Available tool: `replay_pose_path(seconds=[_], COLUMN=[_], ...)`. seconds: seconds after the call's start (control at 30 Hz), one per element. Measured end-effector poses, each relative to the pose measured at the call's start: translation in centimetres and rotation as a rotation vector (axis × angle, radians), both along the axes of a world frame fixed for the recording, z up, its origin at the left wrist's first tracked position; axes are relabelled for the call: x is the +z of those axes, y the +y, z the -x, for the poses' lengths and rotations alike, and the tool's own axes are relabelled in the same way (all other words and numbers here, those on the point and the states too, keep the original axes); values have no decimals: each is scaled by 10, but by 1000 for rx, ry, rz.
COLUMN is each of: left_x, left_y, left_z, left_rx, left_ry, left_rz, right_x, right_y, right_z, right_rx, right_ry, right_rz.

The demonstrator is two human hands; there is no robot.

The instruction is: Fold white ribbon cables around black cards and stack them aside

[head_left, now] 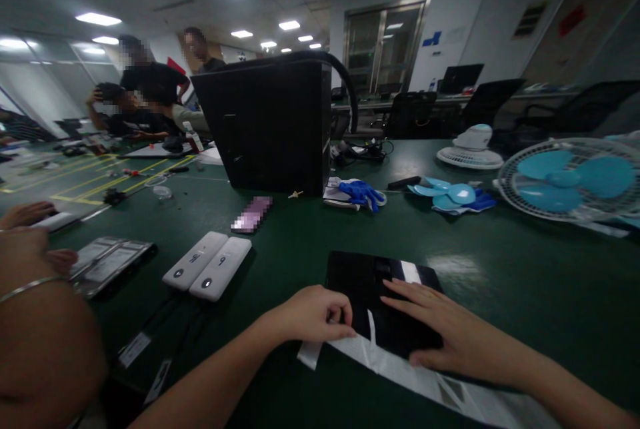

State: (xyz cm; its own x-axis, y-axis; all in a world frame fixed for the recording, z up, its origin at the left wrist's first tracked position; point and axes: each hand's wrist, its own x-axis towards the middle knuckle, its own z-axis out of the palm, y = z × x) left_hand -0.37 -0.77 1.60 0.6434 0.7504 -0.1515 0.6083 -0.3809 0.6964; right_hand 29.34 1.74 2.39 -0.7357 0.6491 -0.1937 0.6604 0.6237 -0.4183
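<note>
While the left hand (313,316) pinches the white film (395,362) and the right hand (440,332) lies flat, fingers spread, on the black panel (365,276), a jerk might tear the film.

Nothing can be read. The dark marks on the two white boxes (207,265), the tags (134,349) just in front of them and the blue sign (432,38) far behind them are too small or blurred.

Pink object (253,214) pixelated beyond telling; blue fan (570,179) cut by the right edge; black slab (370,282) partly under right hand (450,336).
</note>
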Motion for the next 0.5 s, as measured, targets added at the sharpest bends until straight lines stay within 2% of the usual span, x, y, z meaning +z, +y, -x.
replay_pose_path(seconds=[0.5], left_x=[-2], left_y=[1], left_z=[1], left_rx=[-34], left_ry=[-15], left_rz=[-3], right_x=[5], right_y=[-3], right_z=[1], right_rx=[-15], right_ry=[-25], right_rz=[27])
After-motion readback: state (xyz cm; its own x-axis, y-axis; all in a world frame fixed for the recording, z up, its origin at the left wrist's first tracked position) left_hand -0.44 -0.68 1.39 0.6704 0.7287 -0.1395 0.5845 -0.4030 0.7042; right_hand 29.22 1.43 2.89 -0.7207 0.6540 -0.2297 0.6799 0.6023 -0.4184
